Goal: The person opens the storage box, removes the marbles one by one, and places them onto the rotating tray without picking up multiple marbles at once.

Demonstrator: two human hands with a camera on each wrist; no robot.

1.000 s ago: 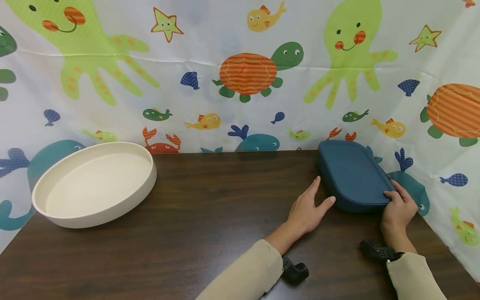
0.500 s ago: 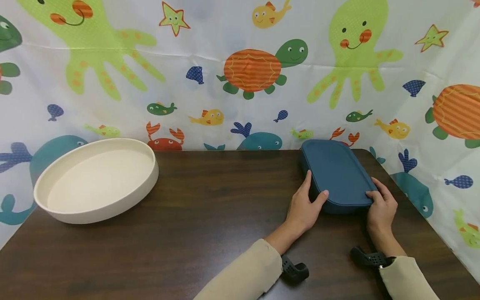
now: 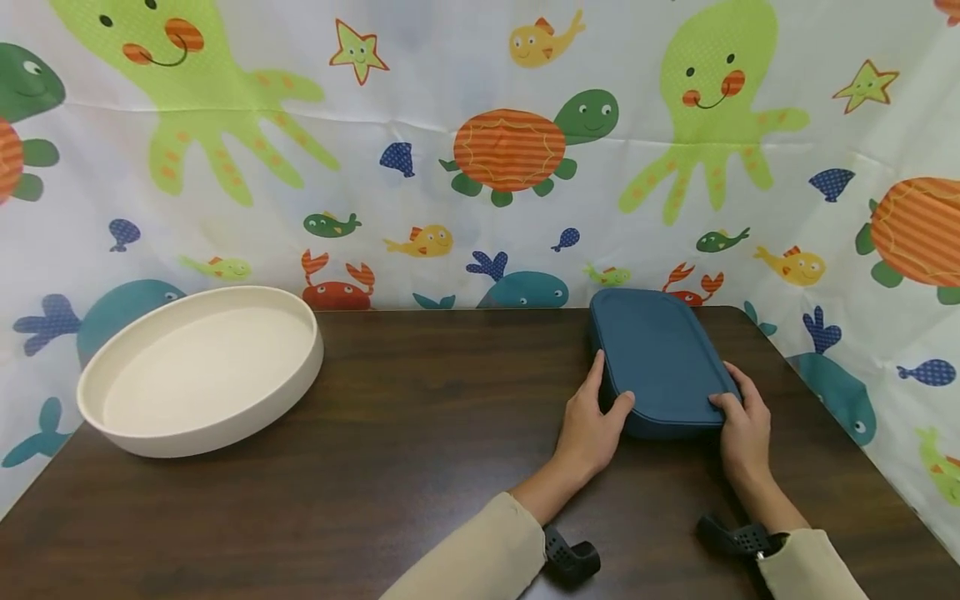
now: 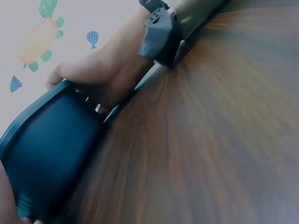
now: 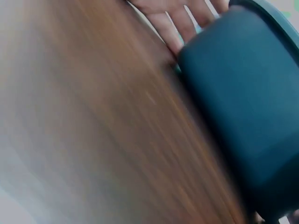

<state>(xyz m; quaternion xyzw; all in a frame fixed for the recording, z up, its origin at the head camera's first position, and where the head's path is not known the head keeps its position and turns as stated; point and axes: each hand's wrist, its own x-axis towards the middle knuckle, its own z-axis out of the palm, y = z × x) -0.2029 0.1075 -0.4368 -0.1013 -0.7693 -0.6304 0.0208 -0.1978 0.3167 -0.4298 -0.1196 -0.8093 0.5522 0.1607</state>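
Observation:
A dark blue lidded container [image 3: 660, 354] lies flat on the dark wooden table [image 3: 420, 450], toward the back right. My left hand [image 3: 606, 392] grips its near left corner, thumb on the lid and fingers along the side. My right hand [image 3: 731, 402] grips the near right corner with fingers curled over the lid's edge. The left wrist view shows the container [image 4: 51, 149] with the right hand [image 4: 93, 77] on its far end. In the right wrist view, the container [image 5: 243, 102] is blurred, with the left hand's fingers [image 5: 180, 21] beside it.
A large, shallow cream round tray [image 3: 300, 367] sits at the table's left, partly over the edge. A sea-creature patterned curtain [image 3: 480, 150] closes in the back and right sides. The table's right edge [image 3: 840, 417] runs close to the container.
The container has slid leftward, away from the table's right edge. My left hand went from lying beside it to gripping its near left corner. The right hand kept its hold.

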